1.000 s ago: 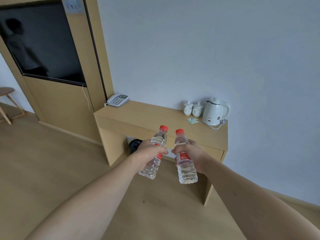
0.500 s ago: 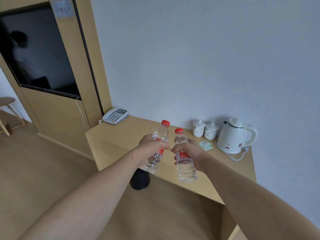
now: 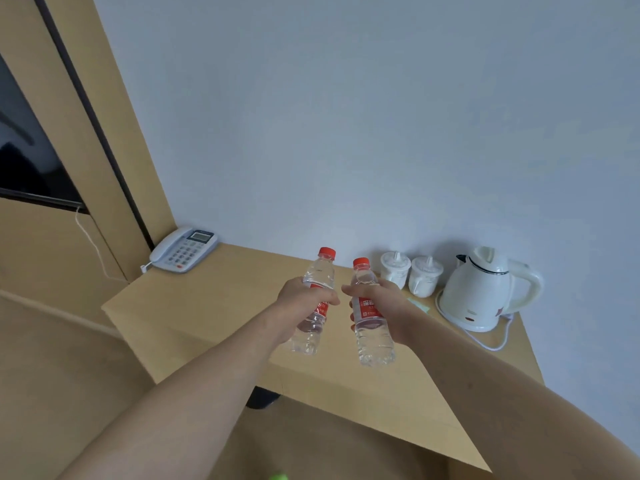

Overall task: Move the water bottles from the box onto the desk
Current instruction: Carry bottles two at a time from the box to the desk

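Two hands each grip a water bottle above the desk.
Left hand (image 3: 300, 295) wraps the left bottle (image 3: 314, 303), right hand (image 3: 384, 306) the right bottle (image 3: 370, 317), labels partly hidden; bare desk (image 3: 214, 306) lies leftward, cups (image 3: 410, 273) and kettle (image 3: 481, 292) crowd the right.

My two forearms come into view from six o'clock, both bare all the way to the frame edge, with no sleeve, cuff, watch, band or ring on either. My left grip (image 3: 304, 299) and right grip (image 3: 388, 306) are ungloved. A small dark mole sits on my right forearm (image 3: 470, 385), toward four o'clock.
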Demonstrator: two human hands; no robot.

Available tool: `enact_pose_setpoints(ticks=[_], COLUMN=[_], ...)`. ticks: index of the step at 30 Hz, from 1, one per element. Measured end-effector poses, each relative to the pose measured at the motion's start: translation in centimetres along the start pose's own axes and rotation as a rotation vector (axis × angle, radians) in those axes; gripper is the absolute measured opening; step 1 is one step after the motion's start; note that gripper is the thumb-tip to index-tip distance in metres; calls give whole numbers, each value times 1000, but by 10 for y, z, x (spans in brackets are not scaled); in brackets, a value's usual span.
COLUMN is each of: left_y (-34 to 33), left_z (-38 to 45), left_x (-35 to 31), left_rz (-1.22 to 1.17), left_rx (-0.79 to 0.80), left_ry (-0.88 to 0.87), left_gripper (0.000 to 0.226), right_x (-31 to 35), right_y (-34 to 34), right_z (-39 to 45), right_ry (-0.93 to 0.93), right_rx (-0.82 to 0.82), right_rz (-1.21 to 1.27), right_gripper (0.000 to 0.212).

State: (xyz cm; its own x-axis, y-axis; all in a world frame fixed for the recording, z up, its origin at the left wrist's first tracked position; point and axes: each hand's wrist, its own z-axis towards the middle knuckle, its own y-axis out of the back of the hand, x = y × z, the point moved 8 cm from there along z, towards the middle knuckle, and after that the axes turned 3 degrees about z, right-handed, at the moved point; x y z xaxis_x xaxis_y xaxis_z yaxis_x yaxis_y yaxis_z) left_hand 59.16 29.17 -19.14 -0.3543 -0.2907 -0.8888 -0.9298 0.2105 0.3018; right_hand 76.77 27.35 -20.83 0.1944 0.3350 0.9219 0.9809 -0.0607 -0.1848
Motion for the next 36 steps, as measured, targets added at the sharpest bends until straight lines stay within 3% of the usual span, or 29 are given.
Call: enact_pose_setpoints(ticks=[9,14,22,28,36], left_y=[4,3,-9,-32,-65], left_z=[146,200,266,312,349], left_x=[-33,-47,-50,-47,-38], left_rz=[4,-15,-19,103,265], left_rx=[235,369,380,325,233], left_ry=[-24,-39,-77,-114,-115], left_gripper=[73,63,49,41,39], right_x=[31,42,48,70,78], right_y=[9,16,43,71,105], right_z=[110,152,197,226,265], right_ry=[-4,34,58,115,132], right_rx=[-200,-323,-430,-497,-521], right_rz=[62,56,-115,-689,-752], right_gripper=[59,49,31,23,23])
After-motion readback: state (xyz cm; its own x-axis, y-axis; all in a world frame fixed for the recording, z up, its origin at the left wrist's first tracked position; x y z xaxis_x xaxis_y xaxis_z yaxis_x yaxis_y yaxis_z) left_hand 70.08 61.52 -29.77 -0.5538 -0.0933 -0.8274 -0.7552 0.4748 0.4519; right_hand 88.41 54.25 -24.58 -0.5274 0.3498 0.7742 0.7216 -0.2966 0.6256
